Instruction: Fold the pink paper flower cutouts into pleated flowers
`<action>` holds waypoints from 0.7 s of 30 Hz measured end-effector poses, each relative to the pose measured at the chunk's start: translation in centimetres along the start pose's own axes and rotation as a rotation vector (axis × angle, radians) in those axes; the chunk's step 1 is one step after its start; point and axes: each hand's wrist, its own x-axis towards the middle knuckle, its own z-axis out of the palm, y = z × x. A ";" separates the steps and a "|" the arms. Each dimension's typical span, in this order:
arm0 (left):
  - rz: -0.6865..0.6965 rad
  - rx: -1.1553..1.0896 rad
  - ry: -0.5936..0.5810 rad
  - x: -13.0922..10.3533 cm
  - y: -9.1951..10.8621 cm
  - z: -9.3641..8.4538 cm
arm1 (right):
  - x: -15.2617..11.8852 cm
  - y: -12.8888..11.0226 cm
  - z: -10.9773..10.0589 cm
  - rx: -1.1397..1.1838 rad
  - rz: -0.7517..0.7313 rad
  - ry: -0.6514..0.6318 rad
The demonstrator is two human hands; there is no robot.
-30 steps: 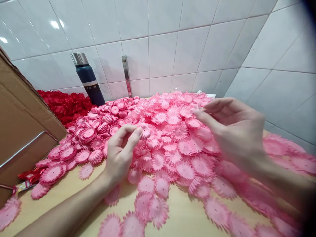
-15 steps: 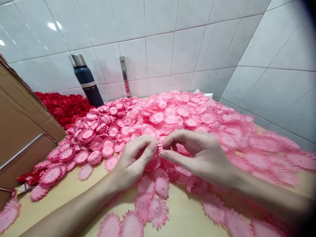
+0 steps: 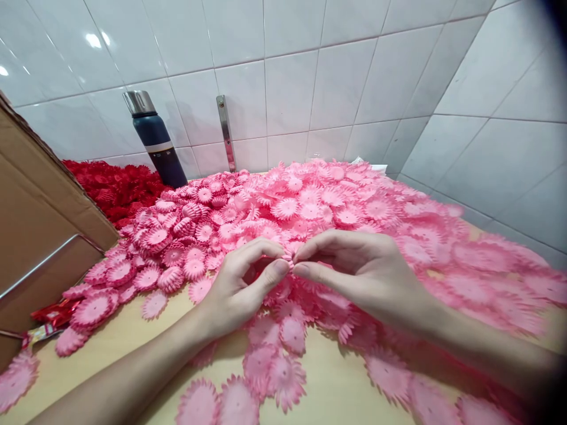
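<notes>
Between my fingertips is a small stack of pink fabric petal discs [image 3: 289, 260], mostly hidden by the fingers. My left hand [image 3: 248, 280] pinches its left side with thumb and forefinger. From the right, my right hand [image 3: 354, 265] pinches the same stack, thumb below and forefinger above. Both hands are held just over the near side of a large heap of pink petal discs [image 3: 305, 209] with scalloped edges and a small centre hole. Several loose discs [image 3: 283, 378] lie on the table below my wrists.
A dark blue bottle [image 3: 159, 144] with a steel cap leans by the tiled wall, beside a red heap of petals [image 3: 115, 189]. On the left stands a cardboard box [image 3: 48, 218], with a red wrapper [image 3: 55, 316] near it. A metal strip [image 3: 225, 133] is fixed to the wall.
My right hand's thumb and forefinger have drawn closer together at the stack. Both hands stay nearly in place, and the view has shifted slightly.
</notes>
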 end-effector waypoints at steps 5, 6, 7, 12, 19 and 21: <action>-0.009 -0.058 -0.016 0.0 -0.2 0.0 | 0.0 0.1 0.0 0.008 -0.015 0.030; -0.006 -0.065 -0.014 0.0 -0.2 0.0 | 0.1 0.1 0.0 0.008 -0.020 0.030; 0.000 -0.068 -0.011 0.0 -0.2 0.1 | 0.1 0.0 0.0 0.005 -0.028 0.023; 0.013 -0.081 -0.009 0.1 -0.3 0.2 | 0.1 0.0 0.0 0.001 -0.059 -0.051; 0.045 -0.046 -0.009 0.1 -0.1 -0.1 | -0.1 0.2 0.0 -0.037 -0.028 0.031; 0.027 -0.031 -0.002 0.1 -0.1 0.0 | -0.1 0.3 0.0 -0.025 -0.015 0.035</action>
